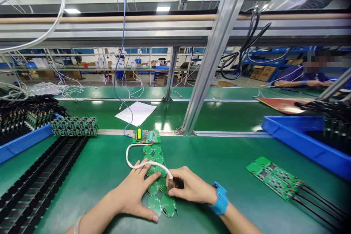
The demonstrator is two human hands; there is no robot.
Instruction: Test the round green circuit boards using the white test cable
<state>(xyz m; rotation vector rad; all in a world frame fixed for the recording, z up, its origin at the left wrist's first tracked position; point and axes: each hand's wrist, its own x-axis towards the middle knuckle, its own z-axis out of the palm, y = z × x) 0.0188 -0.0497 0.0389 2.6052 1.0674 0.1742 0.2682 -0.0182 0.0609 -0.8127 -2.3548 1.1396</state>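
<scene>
A panel of round green circuit boards lies lengthwise on the green bench in front of me. My left hand rests on its left side, fingers spread and thumb stretched toward the near end. My right hand pinches the brownish, plug-like end of a white cable over the panel's right edge. Its contact with the boards is hidden by the fingers. That cable loops back to a programmer board with a lit yellow-green display, standing at the panel's far end. A blue wire also runs to this board.
Stacked small circuit boards stand by long black racks at left. Blue trays flank both sides. A wired green board lies at right. Paper and a metal post are ahead; a person sits beyond.
</scene>
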